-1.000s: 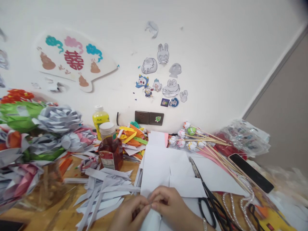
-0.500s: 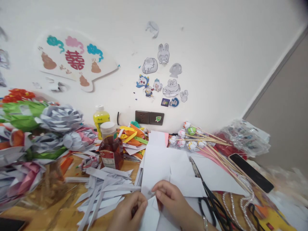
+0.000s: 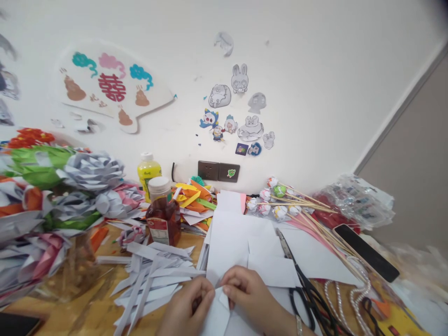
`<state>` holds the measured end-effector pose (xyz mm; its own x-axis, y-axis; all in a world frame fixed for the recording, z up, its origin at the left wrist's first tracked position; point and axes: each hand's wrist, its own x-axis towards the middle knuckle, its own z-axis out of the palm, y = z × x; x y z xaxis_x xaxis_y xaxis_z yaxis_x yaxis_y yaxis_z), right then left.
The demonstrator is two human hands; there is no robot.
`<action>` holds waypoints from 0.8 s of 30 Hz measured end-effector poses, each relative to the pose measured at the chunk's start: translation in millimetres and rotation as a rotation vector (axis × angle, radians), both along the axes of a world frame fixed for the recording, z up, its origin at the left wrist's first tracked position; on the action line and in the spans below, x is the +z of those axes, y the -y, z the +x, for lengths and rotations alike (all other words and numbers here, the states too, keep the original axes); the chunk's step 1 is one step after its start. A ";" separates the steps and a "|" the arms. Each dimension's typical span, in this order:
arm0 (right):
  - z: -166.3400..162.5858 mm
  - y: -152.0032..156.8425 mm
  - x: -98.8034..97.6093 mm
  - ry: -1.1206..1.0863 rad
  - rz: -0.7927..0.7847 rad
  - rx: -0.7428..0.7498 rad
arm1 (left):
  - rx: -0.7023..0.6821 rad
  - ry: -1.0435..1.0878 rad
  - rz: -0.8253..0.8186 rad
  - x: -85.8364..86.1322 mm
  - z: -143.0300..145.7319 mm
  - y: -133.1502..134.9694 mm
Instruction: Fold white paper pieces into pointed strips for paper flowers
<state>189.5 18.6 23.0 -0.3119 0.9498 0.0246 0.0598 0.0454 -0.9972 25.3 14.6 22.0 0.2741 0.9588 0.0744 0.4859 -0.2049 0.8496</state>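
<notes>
Low in the middle of the head view, a small piece of white paper [image 3: 217, 316] with a folded top edge is held between both hands. My left hand [image 3: 191, 303] pinches its upper left side, fingers curled. Thumb and forefinger of my right hand [image 3: 245, 291] close on the upper right corner, where a small flap is turned over. Beneath lie larger white sheets [image 3: 241, 233]. Black-handled scissors [image 3: 299, 275] lie on the sheets to the right of my right hand. Left of my left hand is a heap of folded white paper strips [image 3: 154, 275].
A dark red bottle [image 3: 164, 219] and a yellow bottle [image 3: 149, 172] stand behind the strips. Paper flowers [image 3: 91, 170] pile up at left. At right are paper balls on sticks [image 3: 280, 212], a phone [image 3: 366, 252], a bead string [image 3: 355, 298] and a yellow tool [image 3: 399, 322].
My right hand has shifted slightly, its thumb and forefinger now nearer the left hand at the paper's top edge. The camera view has turned a little.
</notes>
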 end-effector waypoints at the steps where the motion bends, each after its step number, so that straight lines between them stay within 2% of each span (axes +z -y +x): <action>1: -0.2 0.2 0.3 0.003 0.002 -0.003 | 0.001 -0.001 -0.008 0.9 0.0 0.1; 6: -0.3 -0.5 -1.6 0.010 0.021 -0.017 | -0.004 0.022 -0.008 5.0 -0.4 0.8; 17: -0.6 3.1 -4.7 0.084 0.082 0.001 | 0.000 -0.021 0.035 2.4 1.6 1.9; 24: 0.6 5.0 -3.7 0.117 0.181 0.068 | 0.061 0.123 -0.021 9.3 3.4 2.5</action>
<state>190.1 13.5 19.3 -0.3857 0.9099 0.1526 0.1654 0.2309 -0.9588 28.7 12.0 31.4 0.2050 0.9752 0.0830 0.3891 -0.1590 0.9074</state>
